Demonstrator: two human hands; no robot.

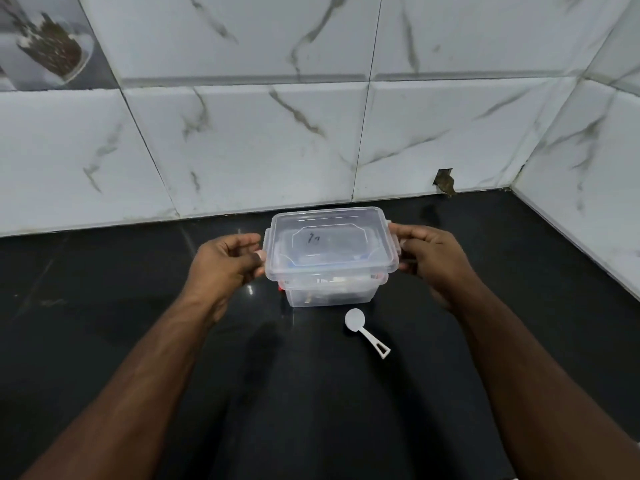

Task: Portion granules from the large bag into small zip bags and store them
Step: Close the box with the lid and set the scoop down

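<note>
White marble-patterned wall tiles (263,140) fill the upper half of the view and turn a corner at the right. One tile at the far upper left carries a printed picture (52,46) of a jar of dark grains. At the foot of the wall, right of centre, a small chipped hole (445,181) shows where a tile meets the desk.

The glossy black desk (138,306) runs from the wall toward the person, whose two bare forearms reach in from the bottom corners.

A clear plastic box (329,292) stands on the desk near the wall, roughly in the middle. Its clear lid (327,245), with clip flaps on its edges and a dark handwritten mark on top, sits over the box, seemingly a little raised. Through the walls small packets and bits of red and blue can be made out, but too blurred to name.

The left hand (225,265) holds the lid's left edge, its fingers (242,242) curled and the thumb against the side flap. The right hand (433,254) grips the right edge the same way, fingers over the top rim.

A small white plastic scoop (365,332) lies on the desk just in front of the box, bowl toward it, handle pointing to the lower right, touching neither hand.
</note>
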